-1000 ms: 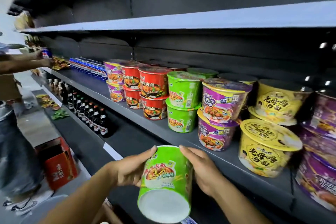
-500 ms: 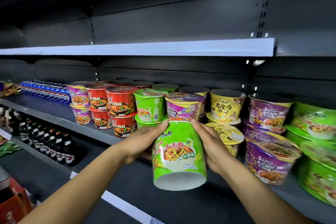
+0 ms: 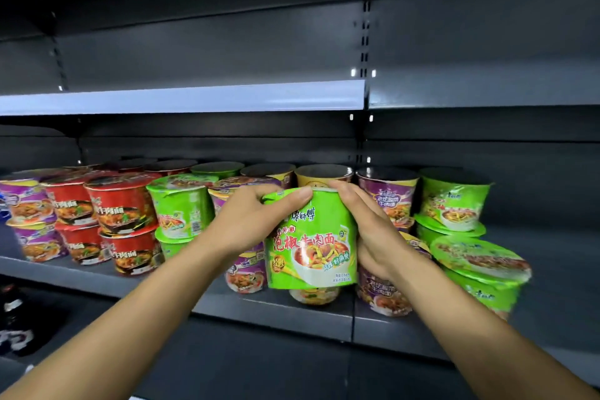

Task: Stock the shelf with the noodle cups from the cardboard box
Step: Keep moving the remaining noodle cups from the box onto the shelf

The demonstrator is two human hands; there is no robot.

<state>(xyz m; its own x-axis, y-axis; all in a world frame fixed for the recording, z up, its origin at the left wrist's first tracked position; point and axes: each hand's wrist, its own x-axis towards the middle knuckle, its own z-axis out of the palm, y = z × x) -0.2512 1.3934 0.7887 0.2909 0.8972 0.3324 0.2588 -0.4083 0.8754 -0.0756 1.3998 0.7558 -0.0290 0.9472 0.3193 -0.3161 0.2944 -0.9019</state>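
Cup (image 3: 310, 243) — green, upright, held in front of shelf (image 3: 276, 308), left hand (image 3: 250, 221) and right hand (image 3: 373, 230) gripping its sides, fingers curled over rim, stacked cups (image 3: 120, 221) behind

A green cylindrical noodle cup (image 3: 310, 240) sits upright between two hands in front of a dark grey metal shelf (image 3: 276, 308), the left hand (image 3: 250, 221) on its left side and the right hand (image 3: 373, 237) on its right, fingers (image 3: 292, 195) curled over its top rim. On the shelf behind it, stacked two high, stand red noodle cups (image 3: 120, 204) far left, green stacked cups (image 3: 181, 204) beside them, purple cups (image 3: 386, 195) behind the right hand, and a tilted green lidded cup (image 3: 480, 256) at far right. A pale grey upper shelf (image 3: 181, 97) runs above the stacks
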